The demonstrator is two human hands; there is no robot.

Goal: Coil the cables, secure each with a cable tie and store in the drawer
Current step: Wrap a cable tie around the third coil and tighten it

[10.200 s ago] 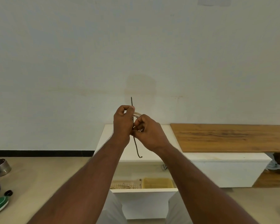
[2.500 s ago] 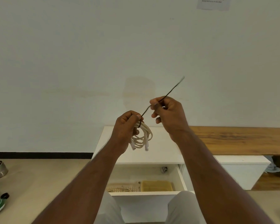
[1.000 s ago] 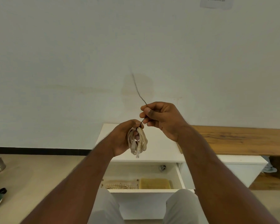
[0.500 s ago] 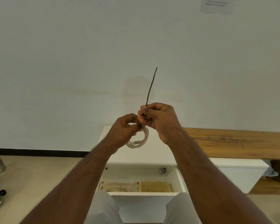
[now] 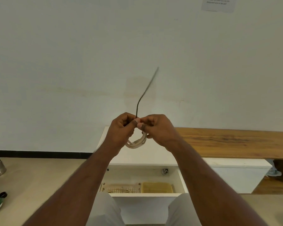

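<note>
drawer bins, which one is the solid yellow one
The right bin in the open drawer; the left bin beside it is pale with a slotted wall.

Paper sheet (image 5: 219,4) on wall: printed lines, too blurred to read.

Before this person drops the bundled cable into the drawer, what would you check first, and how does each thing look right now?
1. Coiled cable held securely: ok, both the left hand and the right hand grip it at the top.
2. Cable tie around the coil: cannot tell, the fingers hide the loop; only its long tail sticks up.
3. Tie pulled tight: cannot tell, hidden by the fingers.
4. Drawer open: ok, it stands open below the hands.
5. Room inside the drawer: ok, bare floor shows behind the yellow box and the beige tray.
</note>
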